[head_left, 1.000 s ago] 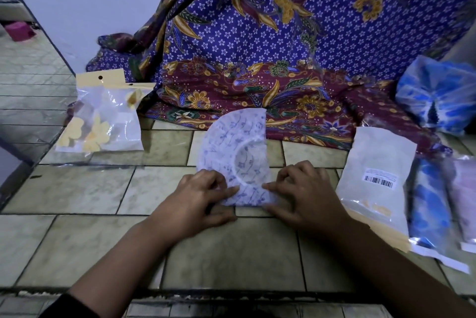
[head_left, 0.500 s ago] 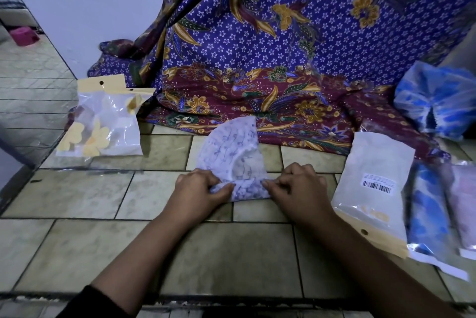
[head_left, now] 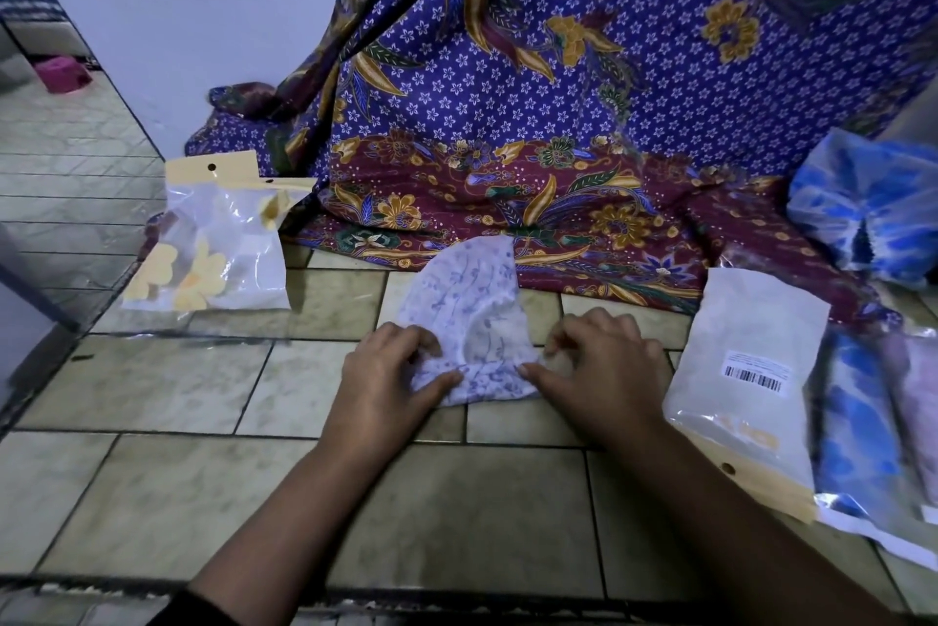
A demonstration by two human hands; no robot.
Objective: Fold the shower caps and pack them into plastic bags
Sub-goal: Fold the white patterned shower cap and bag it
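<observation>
A white, thin plastic shower cap with a blue floral print (head_left: 467, 290) lies folded on the tiled surface (head_left: 203, 382), its far tip touching the purple and maroon batik cloth (head_left: 558, 199). The left hand (head_left: 386, 382) pinches its near left corner with thumb and curled fingers. The right hand (head_left: 604, 372) pinches the near right edge. A white plastic bag with a barcode label (head_left: 746, 361) lies just beside the right hand.
</observation>
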